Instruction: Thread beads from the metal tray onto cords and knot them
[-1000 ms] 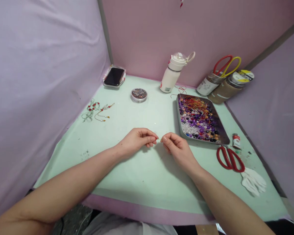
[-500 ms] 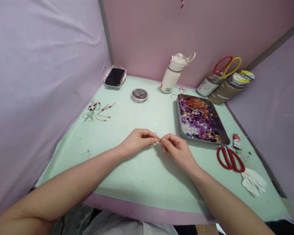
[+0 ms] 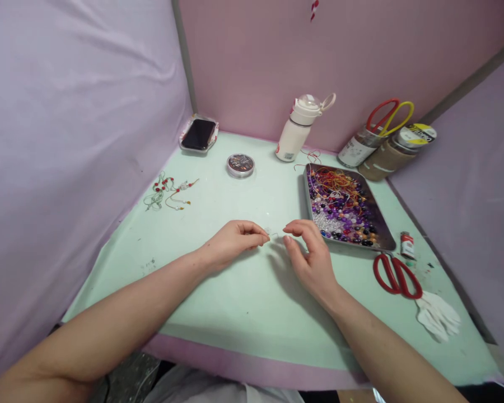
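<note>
Pinching a thin strand (image 3: 276, 234) just below the frame's centre, your left hand (image 3: 235, 242) is the nearer — its tip juts rightward toward your right hand (image 3: 314, 258), thumb and forefinger parted.

No word is legible. Blurred lettering marks the lid of the capped jar (image 3: 385, 160) and the label of the open jar (image 3: 356, 152), both behind the bead tray (image 3: 381, 226), and the round container (image 3: 241, 165) left of the tray. The white bottle (image 3: 293, 139) behind the tray bears a code-like square; faint scribbles (image 3: 148, 266) mark the tabletop (image 3: 218, 313) well left of the tray.
</note>
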Available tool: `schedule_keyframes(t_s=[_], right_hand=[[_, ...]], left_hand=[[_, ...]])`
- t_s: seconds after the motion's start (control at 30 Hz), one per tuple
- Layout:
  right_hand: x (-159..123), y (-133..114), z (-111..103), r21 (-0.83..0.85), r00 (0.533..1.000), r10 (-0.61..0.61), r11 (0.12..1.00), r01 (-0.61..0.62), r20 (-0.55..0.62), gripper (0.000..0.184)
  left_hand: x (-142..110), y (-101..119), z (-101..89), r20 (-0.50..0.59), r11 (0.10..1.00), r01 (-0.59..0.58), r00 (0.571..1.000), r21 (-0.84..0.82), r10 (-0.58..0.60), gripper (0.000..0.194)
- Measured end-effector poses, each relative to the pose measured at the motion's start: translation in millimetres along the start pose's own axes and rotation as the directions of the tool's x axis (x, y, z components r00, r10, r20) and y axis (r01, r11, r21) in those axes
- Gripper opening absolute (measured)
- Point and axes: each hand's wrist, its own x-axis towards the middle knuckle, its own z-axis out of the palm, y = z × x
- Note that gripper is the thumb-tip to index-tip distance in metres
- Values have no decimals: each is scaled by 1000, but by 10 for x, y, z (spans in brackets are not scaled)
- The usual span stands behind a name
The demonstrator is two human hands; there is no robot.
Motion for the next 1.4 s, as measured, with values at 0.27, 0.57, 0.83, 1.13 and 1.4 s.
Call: schedule_keyframes(t_s=[0.27, 0.57, 0.83, 1.13, 1.4], right_hand=[[-62, -19, 53, -150, 975, -100, 980, 131, 199, 8], [-17, 23, -6, -239, 954, -242, 930, 281, 178, 12], [-24, -5, 3, 317, 868, 302, 842, -437, 393, 16], [29, -44, 18, 550, 708, 409, 448, -705, 575, 24], [35, -38, 11, 539, 651, 389, 365, -759, 652, 25]], left_hand=[[16, 5, 1, -30, 994, 55, 998, -95, -58, 18], [11, -35, -29, 94, 772, -305, 947, 558, 306, 14], [-22, -8, -23, 251, 652, -492, 866, 577, 432, 15], [-28, -55, -20, 172, 665, -548, 821, 508, 545, 13], [-37, -75, -1, 164, 670, -567, 808, 479, 566, 13]])
